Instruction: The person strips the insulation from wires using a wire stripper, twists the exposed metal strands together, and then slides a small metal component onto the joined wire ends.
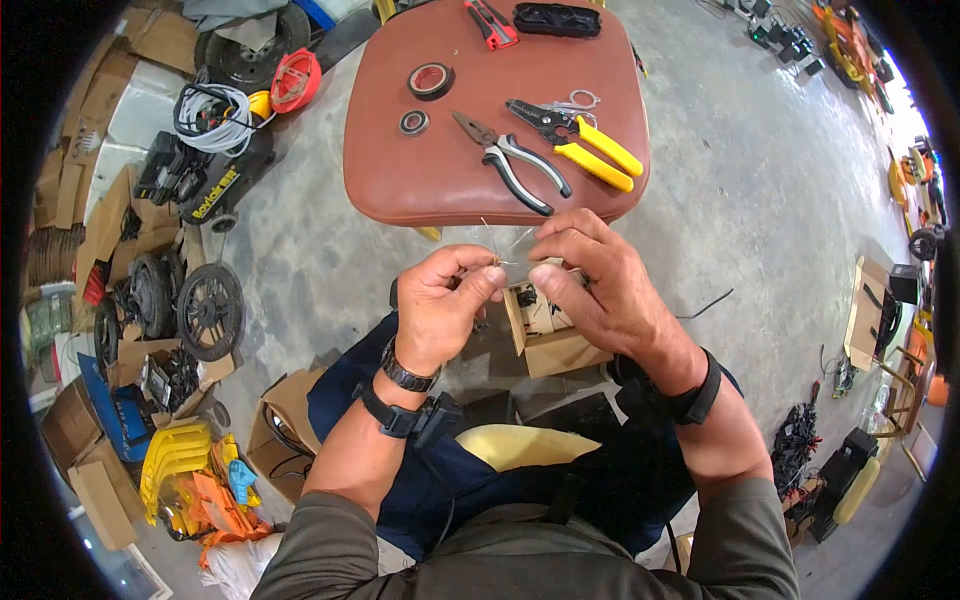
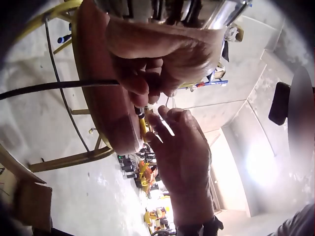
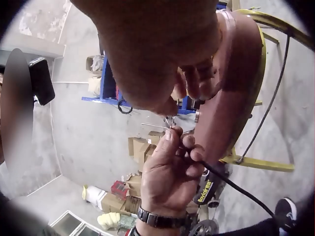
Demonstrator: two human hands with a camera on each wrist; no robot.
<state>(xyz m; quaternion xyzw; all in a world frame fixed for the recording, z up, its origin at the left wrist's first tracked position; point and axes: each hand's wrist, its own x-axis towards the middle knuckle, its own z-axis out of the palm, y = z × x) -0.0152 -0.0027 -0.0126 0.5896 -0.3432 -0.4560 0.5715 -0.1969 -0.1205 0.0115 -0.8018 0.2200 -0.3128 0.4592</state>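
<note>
In my left hand point(image 1: 438, 305) I pinch the end of a black cable point(image 3: 236, 188), which trails away from the fingers in both wrist views. Thin, pale wire strands point(image 1: 489, 236) fan out from its fingertips. My right hand point(image 1: 600, 285) is just across from them, its thumb and fingers parted and bent close to the strands; whether a fingertip touches one is unclear. In the left wrist view, the right hand point(image 2: 183, 152) has its fingers spread, beside the left hand point(image 2: 157, 59).
A brown padded seat point(image 1: 400, 165) ahead carries combination pliers point(image 1: 510, 160), yellow-handled strippers point(image 1: 598, 160), small scissors point(image 1: 582, 100), tape rolls point(image 1: 430, 81), a red cutter point(image 1: 492, 25) and a black case point(image 1: 557, 19). Below my hands sits an open carton point(image 1: 565, 353). Wheels and boxes lie left.
</note>
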